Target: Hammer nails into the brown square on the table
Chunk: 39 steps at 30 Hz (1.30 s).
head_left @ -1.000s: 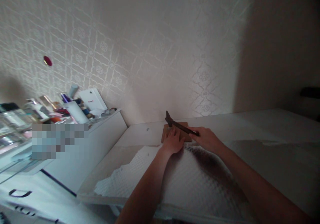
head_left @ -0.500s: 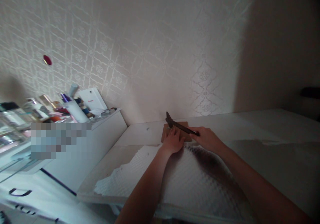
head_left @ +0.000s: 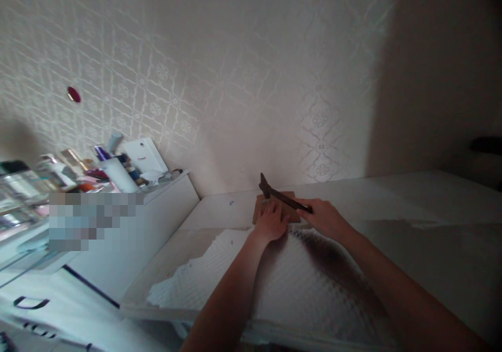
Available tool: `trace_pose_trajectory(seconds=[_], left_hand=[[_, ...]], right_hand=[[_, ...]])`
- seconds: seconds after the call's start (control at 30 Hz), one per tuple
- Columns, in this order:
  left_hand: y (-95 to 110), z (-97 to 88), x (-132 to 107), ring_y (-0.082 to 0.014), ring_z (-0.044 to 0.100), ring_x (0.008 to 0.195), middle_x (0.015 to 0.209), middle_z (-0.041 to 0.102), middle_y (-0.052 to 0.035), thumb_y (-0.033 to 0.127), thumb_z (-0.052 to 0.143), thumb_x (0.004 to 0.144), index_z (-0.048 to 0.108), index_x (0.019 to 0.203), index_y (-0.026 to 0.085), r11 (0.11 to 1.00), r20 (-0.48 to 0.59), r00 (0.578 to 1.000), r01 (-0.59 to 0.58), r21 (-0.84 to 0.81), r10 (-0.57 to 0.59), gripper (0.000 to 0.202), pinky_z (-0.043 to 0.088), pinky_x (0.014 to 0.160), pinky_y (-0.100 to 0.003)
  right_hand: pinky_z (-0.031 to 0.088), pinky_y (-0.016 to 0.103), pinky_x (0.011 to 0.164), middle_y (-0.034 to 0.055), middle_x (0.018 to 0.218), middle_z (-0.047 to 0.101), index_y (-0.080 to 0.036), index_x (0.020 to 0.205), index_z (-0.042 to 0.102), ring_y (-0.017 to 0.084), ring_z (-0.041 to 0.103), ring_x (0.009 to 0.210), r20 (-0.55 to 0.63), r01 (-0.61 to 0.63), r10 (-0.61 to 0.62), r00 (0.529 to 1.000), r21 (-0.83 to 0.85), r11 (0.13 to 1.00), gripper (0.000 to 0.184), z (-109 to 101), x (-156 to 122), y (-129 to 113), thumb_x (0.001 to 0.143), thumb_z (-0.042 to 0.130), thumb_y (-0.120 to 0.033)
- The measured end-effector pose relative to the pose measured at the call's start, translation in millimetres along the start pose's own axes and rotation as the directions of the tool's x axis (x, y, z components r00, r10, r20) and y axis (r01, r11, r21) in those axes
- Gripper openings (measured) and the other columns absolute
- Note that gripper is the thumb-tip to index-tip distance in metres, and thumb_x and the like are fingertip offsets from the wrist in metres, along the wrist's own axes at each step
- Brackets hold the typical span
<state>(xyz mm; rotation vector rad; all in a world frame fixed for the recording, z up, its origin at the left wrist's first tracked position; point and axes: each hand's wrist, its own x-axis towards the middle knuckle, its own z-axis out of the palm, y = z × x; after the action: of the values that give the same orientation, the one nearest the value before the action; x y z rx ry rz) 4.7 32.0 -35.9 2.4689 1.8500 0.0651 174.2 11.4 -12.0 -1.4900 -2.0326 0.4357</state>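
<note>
A dark hammer (head_left: 286,199) is gripped by its handle end in my right hand (head_left: 322,215), which is closed around it. The hammer's head is at the left, over the far left part of a small brown board (head_left: 290,217). On that board lies my left hand (head_left: 272,222), its fingers stretched out and spread towards the hammer head. Something small and pale shows beside the fingertips under the head; its kind is too small to make out. A white quilted, textured sheet (head_left: 219,263) lies beneath my forearms, just in front of the board.
The white table (head_left: 231,205) meets a patterned wall (head_left: 251,106) at the back. To the left, a white cabinet (head_left: 129,242) holds several bottles and tubes, with a white box (head_left: 145,156) leaning behind them. A dark red oval (head_left: 73,94) is on the wall.
The hammer head has risen very slightly, and a bit more of the small pale thing shows below it. My left hand has stayed in place on the board.
</note>
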Motion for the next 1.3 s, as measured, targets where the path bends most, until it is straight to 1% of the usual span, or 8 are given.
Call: trace_pose_trajectory(seconds=[0.1,0.2,0.37,0.57,0.73,0.93,1.07,1.3], left_hand=[[1,0.1,0,-0.0256,0.015,0.141,0.152,0.021,-0.0154,0.045,0.021,0.094,0.026,0.144,0.011,1.000,-0.010,1.000,-0.005,0.003,0.005,0.061,0.017,0.112,-0.047],[1,-0.7,0,-0.0256,0.015,0.141,0.152,0.021,-0.0160,0.045,0.020,0.094,0.026,0.145,0.010,1.000,-0.006,1.000,-0.005,-0.006,0.005,0.062,0.018,0.112,-0.047],[1,-2.0,0,-0.0256,0.014,0.141,0.153,0.019,-0.0154,0.046,0.020,0.094,0.025,0.145,0.011,1.000,0.014,1.000,0.003,-0.013,-0.003,0.062,0.018,0.112,-0.048],[0,1.2,2,-0.0264,0.013,0.141,0.152,0.021,-0.0170,0.048,0.019,0.094,0.026,0.145,0.010,1.000,0.009,1.000,0.007,-0.003,-0.007,0.063,0.017,0.112,-0.049],[-2,4.7,4,-0.0259,0.013,0.141,0.152,0.020,-0.0154,0.049,0.019,0.094,0.027,0.144,0.012,1.000,-0.012,1.000,-0.006,-0.002,0.006,0.063,0.018,0.112,-0.048],[-1,3.2,3,-0.0255,0.014,0.141,0.153,0.019,-0.0155,0.051,0.018,0.094,0.025,0.145,0.013,1.000,0.006,1.000,0.010,-0.011,-0.010,0.064,0.018,0.112,-0.048],[0,0.6,2,-0.0255,0.013,0.141,0.153,0.019,-0.0154,0.050,0.019,0.094,0.024,0.145,0.012,0.999,0.018,1.000,0.015,-0.028,-0.015,0.064,0.018,0.112,-0.048],[1,-0.9,1,-0.0258,0.011,0.141,0.153,0.016,-0.0164,0.048,0.018,0.094,0.024,0.145,0.011,0.999,0.036,0.999,0.020,-0.029,-0.019,0.064,0.016,0.112,-0.049]], right_hand=[[0.045,0.026,0.079,0.0040,0.103,0.071,-0.030,0.122,0.062,0.021,0.065,0.094,0.020,0.013,-0.014,1.000,0.030,0.999,0.044,0,0,-1,0.080,0.050,-0.022],[0.045,0.026,0.078,0.0051,0.102,0.071,-0.028,0.122,0.062,0.022,0.064,0.093,-0.004,0.012,-0.012,1.000,0.065,0.998,0.043,-1,0,-1,0.081,0.050,-0.023],[0.045,0.025,0.068,0.0052,0.087,0.072,-0.026,0.121,0.062,0.019,0.065,0.076,0.006,-0.040,0.039,0.999,0.072,0.997,0.043,1,1,1,0.081,0.049,-0.024],[0.042,0.022,0.056,0.0030,0.070,0.068,-0.022,0.121,0.062,0.013,0.059,0.058,-0.002,-0.122,0.125,0.992,0.193,0.974,0.043,7,4,5,0.080,0.050,-0.028],[0.038,0.019,0.048,0.0013,0.062,0.063,-0.019,0.122,0.062,0.009,0.051,0.046,0.052,-0.183,0.176,0.983,0.329,0.927,0.045,11,5,8,0.079,0.050,-0.025],[0.032,0.018,0.039,-0.0011,0.059,0.057,-0.016,0.123,0.061,0.005,0.040,0.036,0.082,-0.260,0.250,0.965,0.434,0.863,0.044,11,4,4,0.081,0.052,-0.024],[0.029,0.018,0.033,-0.0036,0.058,0.054,-0.016,0.126,0.057,0.005,0.039,0.033,0.153,-0.320,0.282,0.947,0.504,0.802,0.045,9,1,0,0.082,0.051,-0.022],[0.025,0.017,0.028,-0.0049,0.055,0.051,-0.016,0.123,0.059,0.004,0.037,0.030,0.189,-0.354,0.303,0.934,0.602,0.716,0.041,9,0,-1,0.083,0.049,-0.020]])
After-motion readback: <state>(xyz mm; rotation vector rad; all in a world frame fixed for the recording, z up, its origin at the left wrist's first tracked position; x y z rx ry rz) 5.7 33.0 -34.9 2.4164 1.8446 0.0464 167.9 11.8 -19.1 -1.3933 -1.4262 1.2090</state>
